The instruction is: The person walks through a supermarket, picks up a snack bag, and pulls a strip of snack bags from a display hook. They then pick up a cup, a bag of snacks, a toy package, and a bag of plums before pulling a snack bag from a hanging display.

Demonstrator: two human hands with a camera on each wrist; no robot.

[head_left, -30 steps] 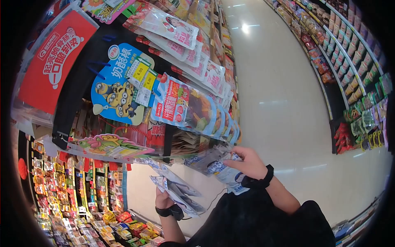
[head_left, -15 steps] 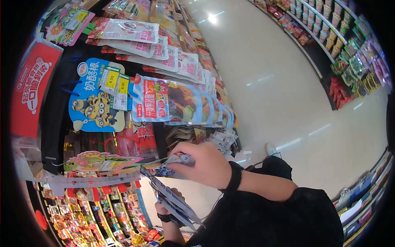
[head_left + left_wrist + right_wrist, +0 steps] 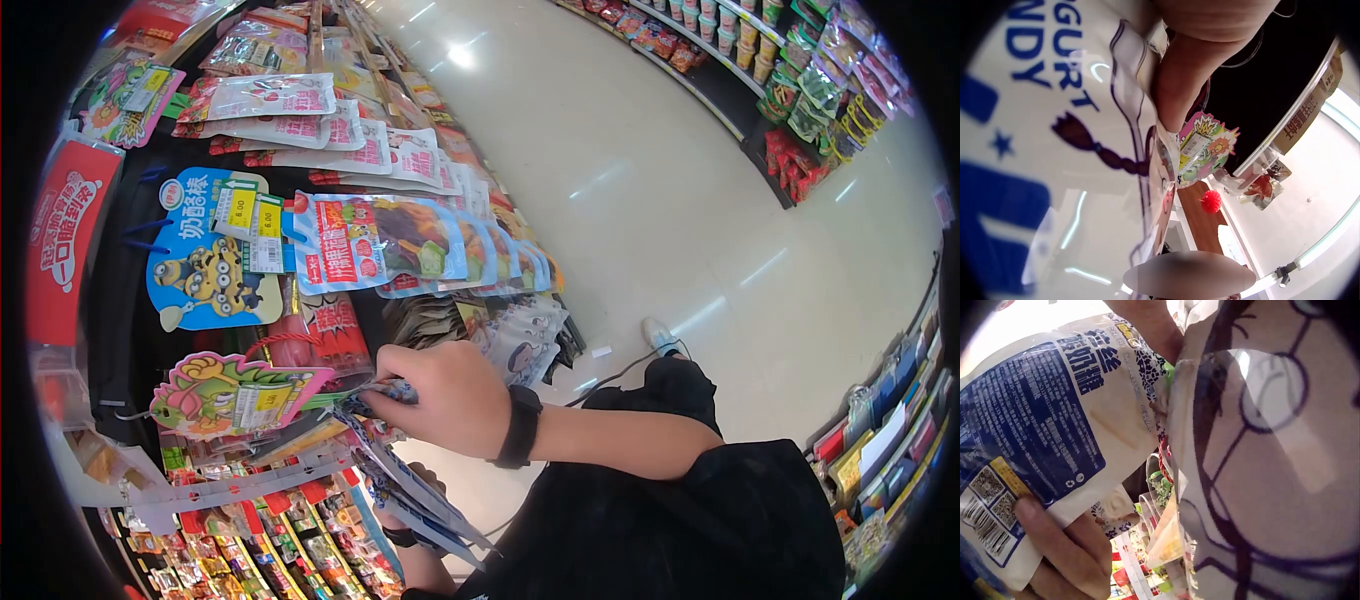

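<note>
My right hand [image 3: 450,395] pinches the blue-patterned top edge of a candy packet, close behind a pink and green cartoon price card [image 3: 240,400]. Several white and blue candy packets [image 3: 410,490] fan downward beneath it. My left hand [image 3: 428,478], mostly hidden behind them, grips these packets. In the right wrist view, left-hand fingers [image 3: 1060,550] curl round a packet [image 3: 1041,419] with blue back print and a barcode. Another packet [image 3: 1272,456] with a drawn face fills that view's right side. The left wrist view shows lettering ending in "GURT" on a packet [image 3: 1072,156].
Blue fruit-snack bags [image 3: 380,240] and white pouches [image 3: 285,130] hang above my right hand. More pale packets [image 3: 525,340] hang right of it. A blue cartoon sign [image 3: 215,250] stands left. Tiled floor [image 3: 600,200] stretches ahead between shelves.
My right hand has moved left with a packet, from beside the hanging stock to the cartoon price card, above the packets in my left hand. The head view has shifted.
</note>
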